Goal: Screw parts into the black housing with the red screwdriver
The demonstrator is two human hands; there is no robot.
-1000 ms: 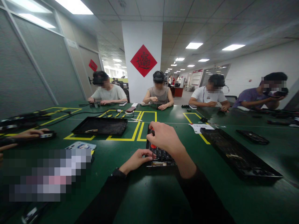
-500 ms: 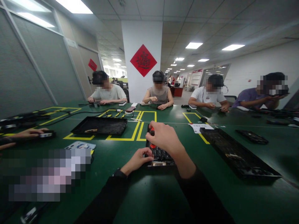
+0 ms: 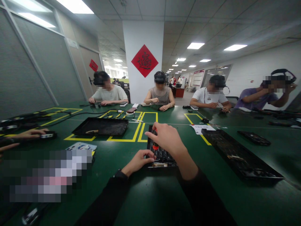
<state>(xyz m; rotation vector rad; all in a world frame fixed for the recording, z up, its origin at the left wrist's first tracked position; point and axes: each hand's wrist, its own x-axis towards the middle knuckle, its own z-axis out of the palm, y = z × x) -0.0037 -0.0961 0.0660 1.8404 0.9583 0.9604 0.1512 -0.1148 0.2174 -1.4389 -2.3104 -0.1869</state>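
Observation:
A screwdriver (image 3: 155, 147) with a red and black handle stands nearly upright in front of me, its tip down in a black plastic housing (image 3: 162, 169). My right hand (image 3: 168, 139) is closed around the handle from above, the thumb sticking out to the left. My left hand (image 3: 139, 161) rests at the near left side of the housing. Its thumb and index finger are pinched beside the screwdriver's lower end; what lies between them is too small to make out. Dark parts and a pale strip lie inside the housing, partly covered by my hands.
Another black tray (image 3: 101, 127) lies at the back left, and a long one (image 3: 242, 157) at the right. A phone (image 3: 82, 146) lies left of me, with a neighbour's hand (image 3: 33, 134) beyond it. Cables (image 3: 63, 116) cross the table. Several people sit opposite.
My right hand has shifted its grip on the handle, its thumb now stretched further out. The left hand stays put. At the far right, a person has raised both hands to a headset.

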